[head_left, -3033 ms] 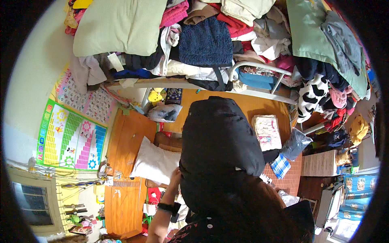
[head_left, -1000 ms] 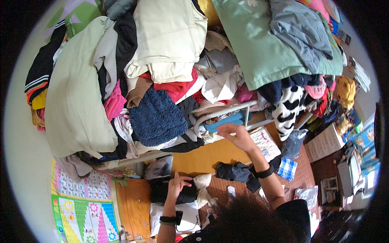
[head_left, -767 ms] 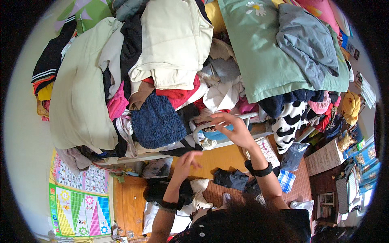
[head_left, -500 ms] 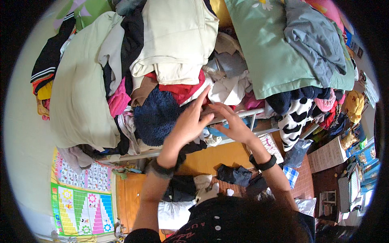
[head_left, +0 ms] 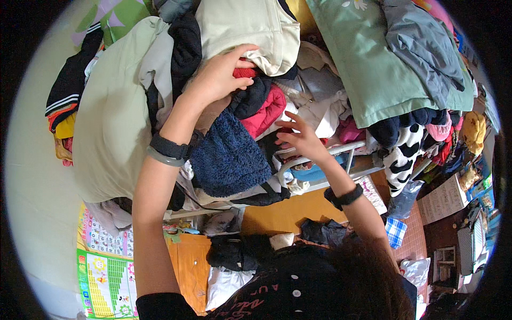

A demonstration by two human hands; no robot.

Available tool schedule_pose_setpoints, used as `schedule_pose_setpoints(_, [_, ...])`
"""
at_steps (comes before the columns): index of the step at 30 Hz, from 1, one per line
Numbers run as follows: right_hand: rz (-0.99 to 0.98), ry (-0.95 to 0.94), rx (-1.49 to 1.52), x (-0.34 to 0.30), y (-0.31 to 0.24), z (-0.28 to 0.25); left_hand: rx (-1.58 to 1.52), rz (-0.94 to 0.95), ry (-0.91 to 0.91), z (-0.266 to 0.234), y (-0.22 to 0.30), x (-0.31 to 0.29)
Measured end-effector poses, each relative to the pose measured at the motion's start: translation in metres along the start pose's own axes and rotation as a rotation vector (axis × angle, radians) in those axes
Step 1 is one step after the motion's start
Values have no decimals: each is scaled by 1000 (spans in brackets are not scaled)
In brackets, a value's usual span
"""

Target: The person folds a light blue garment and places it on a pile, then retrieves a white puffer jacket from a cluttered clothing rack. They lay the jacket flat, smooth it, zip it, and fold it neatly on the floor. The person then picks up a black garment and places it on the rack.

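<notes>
My left hand (head_left: pixel 220 79) rests at the lower edge of a cream folded garment (head_left: pixel 248 32). Its fingers and thumb are spread, with a bit of red cloth showing between them. Below it lie a black garment (head_left: pixel 253 99), a crimson garment (head_left: pixel 268 111) and a fluffy navy garment (head_left: pixel 226 154). Over the pile's front edge, my right hand (head_left: pixel 305 137) is held with fingers apart and holds nothing. A crumpled white cloth (head_left: pixel 324 114) lies just beyond its fingertips.
A white metal rail (head_left: pixel 320 151) runs along the pile's front. A pale green bundle (head_left: pixel 114 112) bulges at left. At right sit a green pillow (head_left: pixel 352 64) and a grey-blue cloth (head_left: pixel 424 50). Dark clothes (head_left: pixel 322 232) lie lower down, beyond the rail.
My left hand has moved up and left onto the cream garment, whose lower edge is raised, uncovering black and crimson cloth. My right hand has shifted slightly. The whole view has moved a little.
</notes>
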State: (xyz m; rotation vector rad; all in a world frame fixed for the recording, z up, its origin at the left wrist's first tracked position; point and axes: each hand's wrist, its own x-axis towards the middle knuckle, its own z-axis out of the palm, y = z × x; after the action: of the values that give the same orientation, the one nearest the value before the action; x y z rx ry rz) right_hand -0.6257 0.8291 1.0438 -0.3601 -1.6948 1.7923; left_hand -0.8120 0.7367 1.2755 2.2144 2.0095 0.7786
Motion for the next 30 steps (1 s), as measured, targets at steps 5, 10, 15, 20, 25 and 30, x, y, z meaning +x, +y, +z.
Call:
schedule_pose_setpoints(5, [-39,53,-66,42,18,24,-2,43,-86,4,0,-26])
schedule_pose_setpoints(10, [-377,155,-330,76,2,29,577,166,-80,62,18,-102])
schedule_pose_setpoints(15, [-588,31,-383,153,-49,24,845,120,-329,85,-12,-143])
schedule_pose_setpoints(20, [-502,-71,-280,171,-77,22,745,315,-117,2,-83,-113])
schedule_pose_setpoints(25, [-108,-178,-302,142,-96,12,503,365,-278,-30,-93,-97])
schedule_pose_setpoints(30, [-38,-223,-289,119,-96,2,494,219,-301,-41,-81,-89])
